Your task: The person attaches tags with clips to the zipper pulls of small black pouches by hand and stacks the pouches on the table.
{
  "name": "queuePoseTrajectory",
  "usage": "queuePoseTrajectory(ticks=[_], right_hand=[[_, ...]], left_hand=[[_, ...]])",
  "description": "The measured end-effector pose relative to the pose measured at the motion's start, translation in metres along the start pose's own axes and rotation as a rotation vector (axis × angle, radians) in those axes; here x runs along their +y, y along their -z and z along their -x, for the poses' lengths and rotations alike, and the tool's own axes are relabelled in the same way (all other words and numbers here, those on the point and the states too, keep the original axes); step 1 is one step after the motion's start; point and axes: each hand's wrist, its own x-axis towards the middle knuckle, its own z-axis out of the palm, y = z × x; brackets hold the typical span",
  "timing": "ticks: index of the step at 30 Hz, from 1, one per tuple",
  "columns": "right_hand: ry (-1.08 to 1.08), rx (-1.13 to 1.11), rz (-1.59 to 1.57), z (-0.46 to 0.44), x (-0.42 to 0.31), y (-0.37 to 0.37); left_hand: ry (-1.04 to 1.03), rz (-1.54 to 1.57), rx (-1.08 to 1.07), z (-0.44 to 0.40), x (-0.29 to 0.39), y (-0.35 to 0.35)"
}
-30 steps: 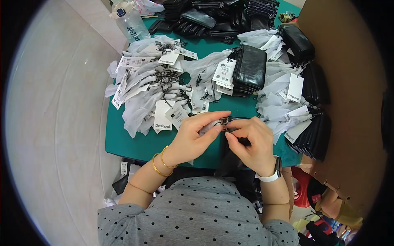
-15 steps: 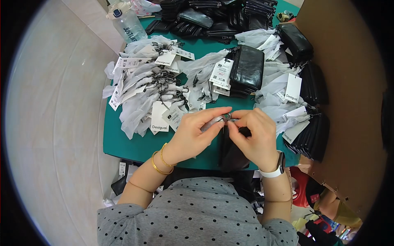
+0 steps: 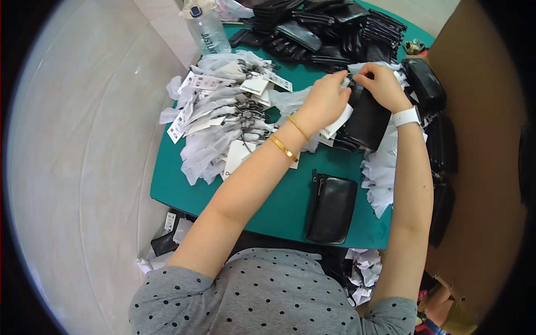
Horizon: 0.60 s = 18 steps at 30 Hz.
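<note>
My left hand (image 3: 328, 102) reaches over the middle of the table, its fingers pinched at a whitish strip by the top of a black wallet (image 3: 368, 120). At that wallet's upper corner, my right hand (image 3: 382, 86) has thumb and finger closed. The exact grip at the fingertips is too small to make out. This wallet lies over a stack of black wallets with white paper tags (image 3: 338, 123). Nearer to me, a second black zip wallet (image 3: 333, 211) lies flat on the green table (image 3: 273, 209), untouched.
To the left spreads a pile of white wrapped straps (image 3: 215, 120) with tags and black clips. Many black wallets (image 3: 312, 33) are heaped at the back, beside a clear bottle (image 3: 206, 33). More wallets (image 3: 441, 139) line the right side against a brown cardboard panel (image 3: 480, 111).
Both hands have moved from the front of the table, forward and right to the tagged stack, bringing a wallet there. The wallet near the front edge is now uncovered. The view has shifted.
</note>
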Motion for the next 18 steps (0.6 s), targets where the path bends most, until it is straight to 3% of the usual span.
queuePoseTrajectory(ticks=[3,5,6,8,12,14,18], right_hand=[[0.006,0.04,0.1,-0.007,0.026,-0.02],[0.059,0.114,0.19,-0.002,0.027,-0.025],[0.058,0.113,0.181,0.002,0.022,-0.026],[0.249,0.394,0.322,0.012,0.005,-0.026],[0.197,0.255,-0.058,0.045,-0.068,-0.022],[0.234,0.238,-0.138,0.06,-0.094,-0.027],[0.337,0.209,-0.18,0.084,-0.122,-0.043]], left_hand=[[-0.101,-0.02,-0.001,0.011,0.013,0.034],[0.026,-0.114,-0.198,0.018,0.02,0.087],[0.015,-0.212,-0.181,0.02,0.015,0.112],[0.02,-0.442,-0.21,0.023,-0.002,0.162],[0.151,-0.641,-0.409,0.035,-0.041,0.228],[-0.064,-0.624,-0.547,0.045,-0.052,0.239],[-0.224,-0.67,-0.499,0.049,-0.054,0.243]])
